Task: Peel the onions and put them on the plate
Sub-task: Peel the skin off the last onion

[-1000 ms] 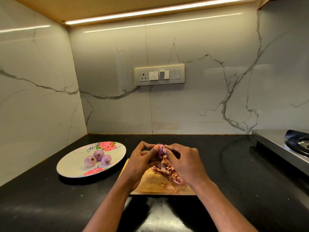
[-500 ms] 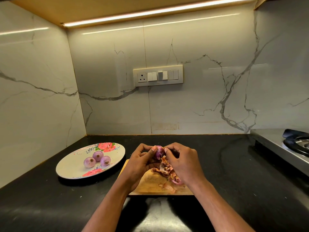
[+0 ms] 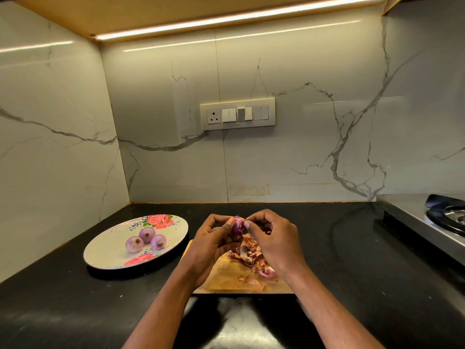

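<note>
Three peeled onions (image 3: 146, 240) lay on the plate (image 3: 105, 250) at left. Above the cutting board (image 3: 224, 275), the left hand (image 3: 214, 241) gripped a fourth onion (image 3: 237, 225) while the right hand (image 3: 273, 235) pinched its skin (peels (image 3: 247, 253) heaped below); peeling looked unfinished.

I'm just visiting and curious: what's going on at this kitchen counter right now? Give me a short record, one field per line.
Setting: black countertop in a marble-walled corner
Activity: peeling a small onion by hand
Onion in hand: purple, held above the cutting board
Left hand: grips the onion
Right hand: pinches at the onion's top
Cutting board: wooden, under the hands
Peels: papery pile on the board
Plate: floral, left of the board
Peeled onions: three, clustered on the plate
Stove: at the far right edge
</note>
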Demonstrator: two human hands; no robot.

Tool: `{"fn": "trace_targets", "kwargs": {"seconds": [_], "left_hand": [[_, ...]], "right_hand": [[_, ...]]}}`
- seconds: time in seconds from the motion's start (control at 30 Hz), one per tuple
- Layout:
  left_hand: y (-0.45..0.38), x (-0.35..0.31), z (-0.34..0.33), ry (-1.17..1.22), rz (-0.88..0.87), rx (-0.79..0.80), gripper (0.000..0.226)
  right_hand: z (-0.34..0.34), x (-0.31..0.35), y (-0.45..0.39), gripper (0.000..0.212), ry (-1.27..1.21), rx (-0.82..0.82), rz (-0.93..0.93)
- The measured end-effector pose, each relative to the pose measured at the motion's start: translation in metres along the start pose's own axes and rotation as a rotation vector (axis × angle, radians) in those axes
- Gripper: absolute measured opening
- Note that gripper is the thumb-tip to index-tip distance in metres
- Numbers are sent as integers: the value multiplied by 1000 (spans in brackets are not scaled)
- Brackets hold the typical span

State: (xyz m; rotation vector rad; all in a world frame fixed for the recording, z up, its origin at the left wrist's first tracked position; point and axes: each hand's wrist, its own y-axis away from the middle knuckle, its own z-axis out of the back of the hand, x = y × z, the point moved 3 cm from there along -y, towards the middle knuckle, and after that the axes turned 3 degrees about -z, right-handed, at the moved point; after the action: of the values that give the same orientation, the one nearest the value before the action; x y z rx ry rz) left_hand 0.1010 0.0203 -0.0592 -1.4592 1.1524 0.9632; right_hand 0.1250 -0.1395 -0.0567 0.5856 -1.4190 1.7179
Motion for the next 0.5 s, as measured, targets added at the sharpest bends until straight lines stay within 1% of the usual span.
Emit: {"fn": "trace_targets", "kwargs": {"seconds": [0.07, 0.13, 0.3, 0.4, 0.5], "left_hand": [[0, -1, 0, -8, 0, 1, 23], [1, -1, -1, -8, 10, 6, 22], [0, 0, -3, 27, 32, 46, 24], [1, -1, -2, 37, 36, 37, 25], [1, 0, 0, 38, 42, 10, 27]], "right_hand": [[1, 1, 0, 3, 19, -14, -11], [4, -1, -2, 8, 13, -42, -31], [12, -14, -7, 2, 32, -106, -121], [11, -20, -9, 7, 108, -59, -167], [7, -19, -7, 21, 224, 35, -142]]}}
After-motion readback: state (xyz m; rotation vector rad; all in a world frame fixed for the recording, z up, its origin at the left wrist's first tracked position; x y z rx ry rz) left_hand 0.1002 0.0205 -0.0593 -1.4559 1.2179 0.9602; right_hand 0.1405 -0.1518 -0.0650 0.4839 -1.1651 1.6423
